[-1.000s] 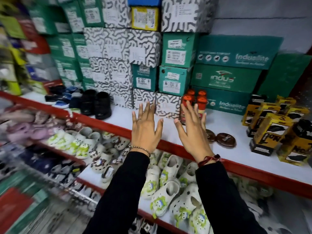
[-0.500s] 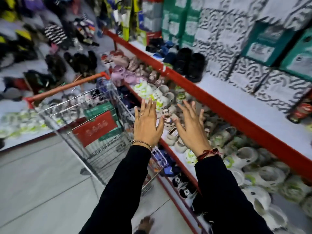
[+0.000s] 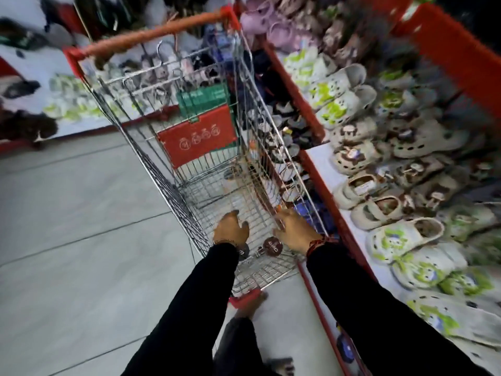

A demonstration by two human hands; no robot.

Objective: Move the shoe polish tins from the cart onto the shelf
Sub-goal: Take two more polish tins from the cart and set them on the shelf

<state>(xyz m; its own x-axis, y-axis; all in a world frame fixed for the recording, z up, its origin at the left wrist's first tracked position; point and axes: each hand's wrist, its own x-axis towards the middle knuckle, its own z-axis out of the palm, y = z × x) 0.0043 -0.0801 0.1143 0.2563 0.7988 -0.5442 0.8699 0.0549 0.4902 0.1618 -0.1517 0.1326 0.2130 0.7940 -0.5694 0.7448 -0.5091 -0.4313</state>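
A wire shopping cart [image 3: 151, 158] with a red handle stands beside the shoe shelves. On its mesh floor at the near end lies a round brown polish tin [image 3: 273, 246]. A second, darker tin [image 3: 243, 252] lies partly hidden under my left wrist. Both my hands are down inside the cart. My left hand [image 3: 231, 229] hovers just above and beyond the darker tin, fingers bent downward and holding nothing. My right hand [image 3: 294, 230] is right of the brown tin, close to the cart's right wall, fingers spread and empty.
A red-edged lower shelf [image 3: 325, 185] full of white, green and brown clogs runs along the cart's right side. The red edge of the upper shelf [image 3: 455, 50] is at top right. A red flap [image 3: 198, 137] and a green box [image 3: 203, 100] sit at the cart's far end. Grey tiled floor [image 3: 81, 213] lies to the left.
My view swung left and down from the upper shelf to the cart. Both empty hands dropped from in front of the shelves into the cart's near end.
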